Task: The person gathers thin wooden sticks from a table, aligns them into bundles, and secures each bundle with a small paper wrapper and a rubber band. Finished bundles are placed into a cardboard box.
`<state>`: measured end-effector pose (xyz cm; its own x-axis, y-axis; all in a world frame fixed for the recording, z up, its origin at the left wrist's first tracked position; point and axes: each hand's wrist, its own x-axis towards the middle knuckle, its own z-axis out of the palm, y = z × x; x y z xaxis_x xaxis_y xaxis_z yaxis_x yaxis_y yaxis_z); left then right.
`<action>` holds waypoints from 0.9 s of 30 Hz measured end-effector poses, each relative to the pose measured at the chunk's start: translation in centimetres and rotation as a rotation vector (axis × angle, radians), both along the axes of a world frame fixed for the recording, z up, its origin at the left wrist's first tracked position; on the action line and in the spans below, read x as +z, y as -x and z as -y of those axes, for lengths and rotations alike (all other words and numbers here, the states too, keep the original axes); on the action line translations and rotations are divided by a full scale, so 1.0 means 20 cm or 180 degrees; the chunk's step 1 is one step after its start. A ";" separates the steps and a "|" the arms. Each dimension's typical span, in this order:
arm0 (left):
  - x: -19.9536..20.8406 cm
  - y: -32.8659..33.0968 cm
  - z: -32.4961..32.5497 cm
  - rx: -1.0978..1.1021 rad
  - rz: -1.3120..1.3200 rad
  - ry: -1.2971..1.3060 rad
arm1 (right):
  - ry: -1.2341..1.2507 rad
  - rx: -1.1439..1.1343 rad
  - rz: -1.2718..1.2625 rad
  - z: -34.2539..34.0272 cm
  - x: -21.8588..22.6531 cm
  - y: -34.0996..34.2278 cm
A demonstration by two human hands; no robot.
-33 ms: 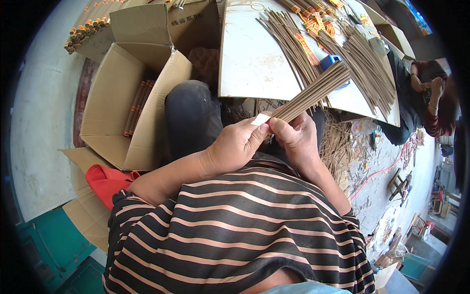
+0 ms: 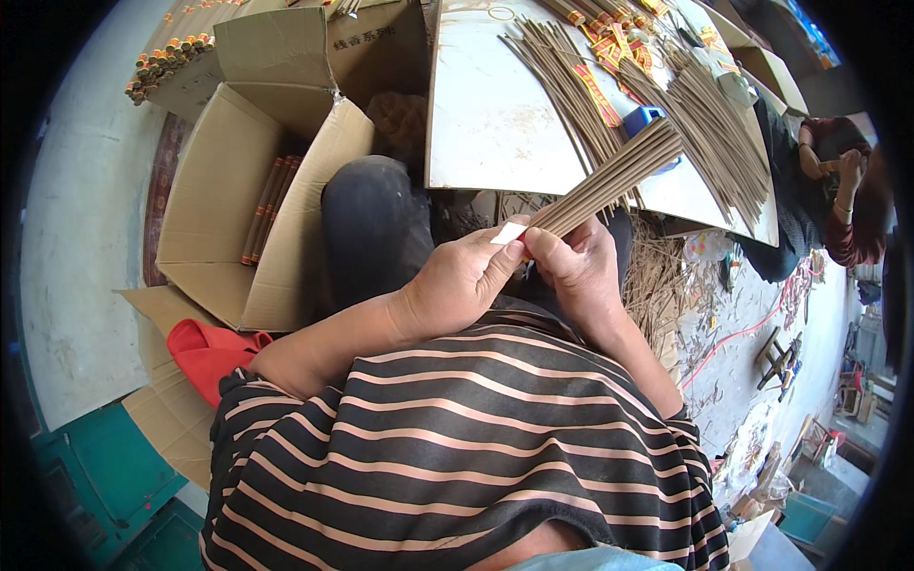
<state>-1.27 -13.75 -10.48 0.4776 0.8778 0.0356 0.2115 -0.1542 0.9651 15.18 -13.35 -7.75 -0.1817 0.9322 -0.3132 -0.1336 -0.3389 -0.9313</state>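
Note:
Between my two hands, above my lap, is a bundle of brown incense sticks (image 2: 609, 178), slanting up to the right over the table's near edge. My right hand (image 2: 579, 266) is closed around its lower end, thumb pressed on it. My left hand (image 2: 460, 276) is closed at the same end, pinching a paper label (image 2: 508, 233) whose white side shows; a bit of red shows by the thumbs. The left fingertips are hidden behind the bundle. Loose incense sticks (image 2: 719, 138) lie on the white table (image 2: 486, 124) ahead, near red and yellow labels (image 2: 598, 95).
An open cardboard box (image 2: 205, 205) at the left holds several wrapped bundles (image 2: 271, 209). A blue object (image 2: 643, 119) stands on the table. Red cloth (image 2: 211, 357) lies by my left elbow. Wrapped bundles (image 2: 171, 62) are stacked far left. Another person (image 2: 838, 181) sits at the right.

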 end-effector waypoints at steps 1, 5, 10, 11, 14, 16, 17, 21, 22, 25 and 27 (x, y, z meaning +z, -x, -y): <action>0.00 0.00 0.00 -0.0035 -0.0044 -0.0028 | 0.0041 0.0026 -0.0063 0.00 0.01 0.00; -0.01 0.01 0.00 -0.0099 -0.0288 -0.0323 | -0.0074 -0.0126 -0.0144 0.00 -0.03 0.00; -0.03 0.01 -0.01 -0.0091 -0.0168 -0.0735 | -0.0065 -0.0049 -0.0061 0.00 0.00 -0.01; -0.03 0.00 -0.01 -0.0030 -0.0143 -0.0908 | -0.0065 -0.0007 -0.0063 0.00 0.00 -0.01; -0.04 0.00 -0.02 -0.0006 -0.0184 -0.1313 | -0.0106 0.0038 -0.0128 0.00 0.00 -0.02; -0.03 0.00 -0.02 -0.0066 -0.0232 -0.1388 | -0.0195 -0.0026 -0.0245 0.00 -0.03 -0.02; -0.02 0.00 -0.01 -0.0108 -0.0248 -0.1348 | -0.0191 -0.0042 -0.0223 0.00 -0.03 -0.02; -0.05 0.00 -0.02 -0.0132 -0.0523 -0.1630 | -0.0093 -0.0011 -0.0148 -0.02 -0.01 -0.03; -0.06 0.00 -0.02 -0.0148 -0.0540 -0.1681 | -0.0051 0.0020 -0.0130 -0.02 0.00 -0.04; -0.07 -0.01 -0.03 -0.0162 -0.0621 -0.1823 | -0.0131 -0.0065 -0.0320 -0.02 -0.02 -0.03; -0.06 -0.01 -0.03 -0.0128 -0.0717 -0.1902 | -0.0206 -0.0091 -0.0283 -0.03 0.00 -0.02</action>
<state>-1.15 -13.14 -11.60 0.5626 0.7189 0.4082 0.3820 -0.6639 0.6429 15.64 -12.67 -7.84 -0.1791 0.9551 -0.2359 -0.2255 -0.2733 -0.9351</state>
